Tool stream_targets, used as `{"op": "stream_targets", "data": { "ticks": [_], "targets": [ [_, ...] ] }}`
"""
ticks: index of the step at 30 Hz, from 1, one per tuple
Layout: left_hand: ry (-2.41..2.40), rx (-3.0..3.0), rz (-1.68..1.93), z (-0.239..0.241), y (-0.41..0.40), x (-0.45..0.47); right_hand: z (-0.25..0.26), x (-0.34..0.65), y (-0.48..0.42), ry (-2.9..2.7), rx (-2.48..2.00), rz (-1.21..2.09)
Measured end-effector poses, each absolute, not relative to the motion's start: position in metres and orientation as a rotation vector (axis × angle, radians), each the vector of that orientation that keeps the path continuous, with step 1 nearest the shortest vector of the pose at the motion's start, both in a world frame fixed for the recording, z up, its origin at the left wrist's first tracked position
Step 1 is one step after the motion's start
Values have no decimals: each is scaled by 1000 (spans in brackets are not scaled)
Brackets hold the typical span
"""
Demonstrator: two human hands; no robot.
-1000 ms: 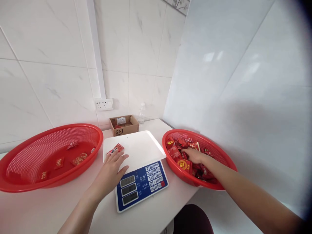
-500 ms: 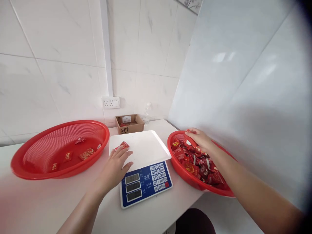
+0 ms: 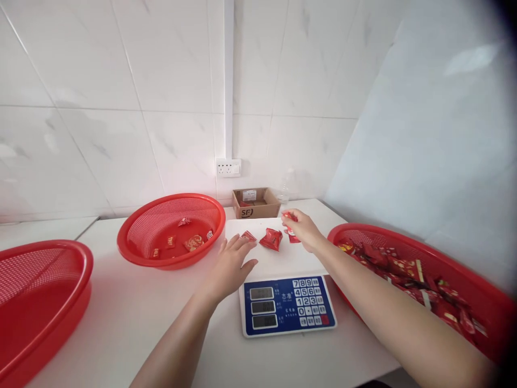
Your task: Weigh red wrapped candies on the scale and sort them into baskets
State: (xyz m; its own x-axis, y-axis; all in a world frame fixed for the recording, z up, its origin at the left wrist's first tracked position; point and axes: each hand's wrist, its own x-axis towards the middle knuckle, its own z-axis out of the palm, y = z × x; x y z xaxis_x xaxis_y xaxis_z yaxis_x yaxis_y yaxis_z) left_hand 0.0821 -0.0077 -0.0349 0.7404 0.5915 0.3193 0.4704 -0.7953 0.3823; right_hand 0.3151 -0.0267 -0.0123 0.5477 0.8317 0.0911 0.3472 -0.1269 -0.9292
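Observation:
A blue-and-white digital scale (image 3: 287,305) sits on the white counter in front of me. My left hand (image 3: 231,264) lies flat on the left part of its white pan, fingertips next to a small red packet (image 3: 247,236). A second red packet (image 3: 271,238) lies mid-pan. My right hand (image 3: 302,229) hovers over the pan's right side, fingers closed on red packets (image 3: 290,226). To the right stands a red mesh basket (image 3: 480,302) heaped with red packets. Another red basket (image 3: 171,254) at the left of the scale holds a few packets.
A third red basket (image 3: 60,302) sits at the far left edge. A small open cardboard box (image 3: 255,203) and a clear plastic bottle (image 3: 285,189) stand against the tiled wall, below a wall socket (image 3: 228,167). A white panel closes the right side.
My right hand left the right basket with packets and came over the scale pan; a second packet now lies on the pan. The view swung left, revealing a third basket.

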Motion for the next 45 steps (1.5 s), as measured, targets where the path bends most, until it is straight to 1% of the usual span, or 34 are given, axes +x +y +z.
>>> {"op": "stream_targets", "data": {
  "ticks": [3,6,9,12,14,18,20,23,28,31,32,33,35,37,38,40,42,45],
  "targets": [
    [814,2666,616,-37,-7,82,-7,321,-34,-990,-1759,543],
    [825,2653,627,-37,-7,82,-3,328,-46,-1097,-1944,469],
    [838,2635,652,-34,-6,81,-3,330,-56,-1450,-2095,340],
    [840,2632,677,-33,-5,80,-9,324,-59,-1905,-2057,123],
    [839,2636,684,-33,-6,80,-15,318,-58,-2073,-2085,51],
    [806,2648,690,-35,-8,82,-25,312,-51,-2046,-2138,21],
    [782,2648,691,-36,-10,83,-23,311,-48,-1951,-2047,67],
    [787,2630,670,-36,-13,86,-12,308,-49,-1817,-1888,218],
    [810,2607,681,-36,-15,90,8,298,-53,-1410,-1986,697],
    [796,2605,704,-36,-16,89,9,300,-54,-1377,-1940,924],
    [792,2614,701,-36,-16,89,8,302,-54,-1432,-1959,915],
    [790,2629,688,-36,-16,89,7,304,-53,-1501,-2007,830],
    [804,2675,627,-37,-16,88,4,306,-53,-1618,-2108,504],
    [857,2723,556,-38,-14,88,0,305,-55,-1713,-2062,229],
    [898,2740,534,-39,-13,89,-1,302,-56,-1775,-2007,190],
    [992,2757,510,-41,-12,89,-6,294,-60,-1929,-1959,249],
    [1036,2760,487,-41,-11,90,-12,286,-63,-2062,-2019,298],
    [965,2730,429,-38,-12,89,-19,285,-61,-2111,-2118,264]
  ]
}}
